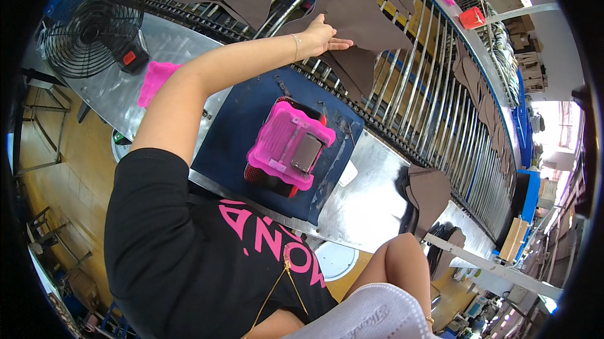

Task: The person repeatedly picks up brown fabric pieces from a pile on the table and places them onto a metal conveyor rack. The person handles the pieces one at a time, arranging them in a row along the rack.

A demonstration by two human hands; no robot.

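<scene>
My left arm stretches across the bench to the roller conveyor [409, 75]. Over its near side, my left hand [319, 38] is open, its fingers apart and the fingertips at the edge of a large dark brown flat cut piece, like leather [355, 21]. Whether the fingers press on the piece cannot be made out. Below the forearm, a pink scalloped plastic tray [270, 141] rests on a black and red container on a dark blue mat [226, 150]. A small brown-grey block [307, 153] lies in the tray. My right arm bends at the lower right; its hand is hidden.
A black wire fan [93, 24] stands at the left, with another pink tray [157, 81] near it. More brown pieces lie along the rollers. A brown stack [428, 197] sits at the right of the metal bench [371, 194]. A red container [472, 18] is beyond the conveyor.
</scene>
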